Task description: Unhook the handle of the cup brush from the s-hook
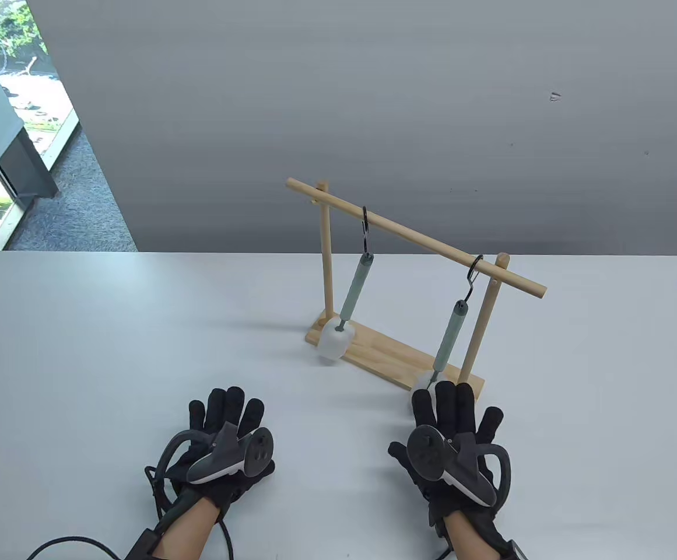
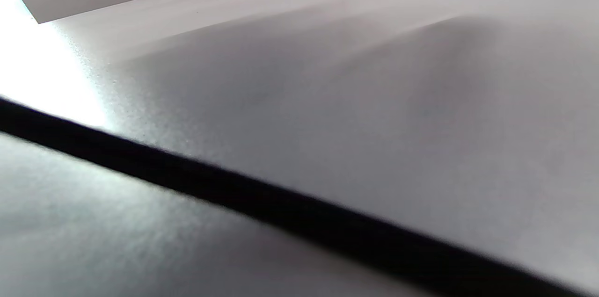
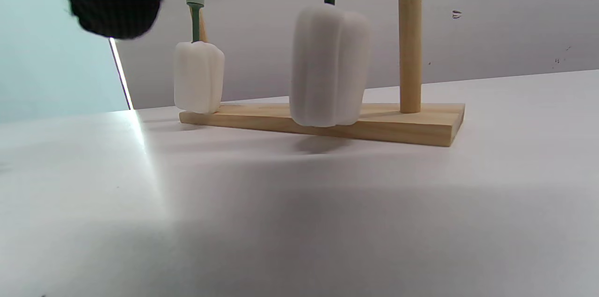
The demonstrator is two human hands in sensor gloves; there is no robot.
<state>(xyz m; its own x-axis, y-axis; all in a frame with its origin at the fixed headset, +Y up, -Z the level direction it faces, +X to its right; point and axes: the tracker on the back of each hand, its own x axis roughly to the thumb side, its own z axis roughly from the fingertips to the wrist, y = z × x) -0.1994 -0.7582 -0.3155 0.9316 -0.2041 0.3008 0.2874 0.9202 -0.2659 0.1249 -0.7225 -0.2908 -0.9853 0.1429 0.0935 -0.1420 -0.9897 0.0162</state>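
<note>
A: Fingers (image 1: 453, 402) of the right hand (image 1: 452, 449) are seen spread and extended, nothing gripped; their tips lie just before the sponge head of the near cup brush (image 1: 449, 338), contact not resolvable. Left hand (image 1: 227, 443) is laid flat on the surface (image 1: 111, 326), its fingers (image 1: 234, 405) likewise spread and empty.

B: Position of the task item?

A: Two brushes are hung from the dowel rail (image 1: 414, 236) of the wooden rack (image 1: 396, 356). Near brush is suspended by its handle loop from the black s-hook (image 1: 474, 271) at the rail's right end; far cup brush (image 1: 353, 294) from a second s-hook (image 1: 365, 227). In the right wrist view both sponge heads (image 3: 327, 65) are seen hanging just above the base board.

B: Progress?

A: Judged as not begun. No handle has been grasped, both loops are seated on their hooks. Reach, grip, lift off the hook all remain.

B: Clearances?

A: Right upright (image 1: 484, 324) stands just beside the near handle, so room on that side is tight; open room is noted to the left, between the brushes, and toward the operator. Surface edge behind the rack is near. A swinging hook is judged a possible nuisance.
</note>
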